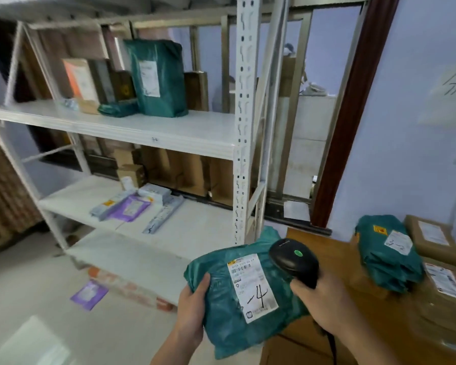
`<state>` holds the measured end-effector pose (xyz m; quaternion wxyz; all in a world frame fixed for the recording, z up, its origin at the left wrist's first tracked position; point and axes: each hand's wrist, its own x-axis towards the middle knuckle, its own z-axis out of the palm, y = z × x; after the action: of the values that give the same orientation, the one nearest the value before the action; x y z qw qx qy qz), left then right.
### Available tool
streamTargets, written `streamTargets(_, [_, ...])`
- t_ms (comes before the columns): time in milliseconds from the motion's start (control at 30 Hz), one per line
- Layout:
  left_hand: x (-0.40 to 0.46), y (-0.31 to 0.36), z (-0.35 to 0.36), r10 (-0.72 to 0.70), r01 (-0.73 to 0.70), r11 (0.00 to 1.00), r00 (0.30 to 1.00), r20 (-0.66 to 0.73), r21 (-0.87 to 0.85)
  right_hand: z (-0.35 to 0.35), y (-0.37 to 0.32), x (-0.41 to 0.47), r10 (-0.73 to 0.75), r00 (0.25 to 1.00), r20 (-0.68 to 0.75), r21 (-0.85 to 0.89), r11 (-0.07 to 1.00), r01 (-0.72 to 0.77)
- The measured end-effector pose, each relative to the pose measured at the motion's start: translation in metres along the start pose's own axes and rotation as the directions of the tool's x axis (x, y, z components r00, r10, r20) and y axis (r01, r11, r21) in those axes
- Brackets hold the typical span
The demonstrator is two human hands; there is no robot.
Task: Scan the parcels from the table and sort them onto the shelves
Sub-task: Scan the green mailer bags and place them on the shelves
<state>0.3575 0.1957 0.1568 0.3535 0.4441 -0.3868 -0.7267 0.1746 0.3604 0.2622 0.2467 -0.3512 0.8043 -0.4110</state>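
- We see soft, cool, even light with a bluish cast and only faint shadows.
- The pale tiled floor (34, 335) shows a dull glare patch at 7 o'clock.
- Motion blur smears the edges at 9 and 3 o'clock; the centre is sharper.
- Wide-angle distortion bends the white perforated metal shelf upright (244, 122) and tilts the shelving towards 12 o'clock.

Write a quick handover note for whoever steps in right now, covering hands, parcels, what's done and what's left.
Left hand holds a green parcel, label up, handwritten mark ending in 4.
Right hand grips the black scanner, its green light on, aimed at that label.
Done: several parcels sit on the white shelves.
Left: shelve this one; another green parcel and brown boxes wait on the table.
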Motion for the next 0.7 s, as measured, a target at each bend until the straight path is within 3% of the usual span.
streamTargets(433, [-0.003, 0.157, -0.134, 0.226, -0.239, 0.963, 0.968, -0.111, -0.125, 0.119, -0.171, 0.025, -0.273, 0.957, 0.098, -0.075, 0.957, 0.281])
streamTargets(700, [0.036, 0.260, -0.209, 0.344, -0.355, 0.926, 0.933, -0.102, -0.127, 0.199, -0.267, 0.053, -0.373, 0.921, 0.110, 0.041, 0.928, 0.371])
